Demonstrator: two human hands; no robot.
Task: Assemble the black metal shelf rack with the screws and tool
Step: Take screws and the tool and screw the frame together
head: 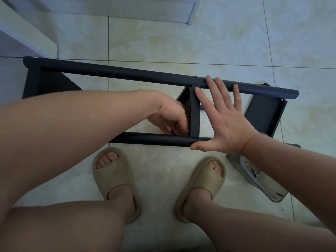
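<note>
The black metal shelf rack (pixel 127 72) lies on its side on the tiled floor, two round tubes running left to right with a shelf panel (pixel 194 113) between them. My right hand (pixel 221 115) lies flat and spread across the gap, fingertips on the far tube and thumb on the near tube (pixel 154 140). My left hand (pixel 171 117) reaches in just left of the panel, its fingers curled down by the near tube; what they hold is hidden. A loose black shelf tray (pixel 263 115) lies under the right end.
My two feet in tan slides (pixel 116 180) stand just in front of the rack. A grey plastic bag with small metal parts (pixel 254 175) lies on the floor at the right. White furniture edges (pixel 27 33) stand at the back left and top.
</note>
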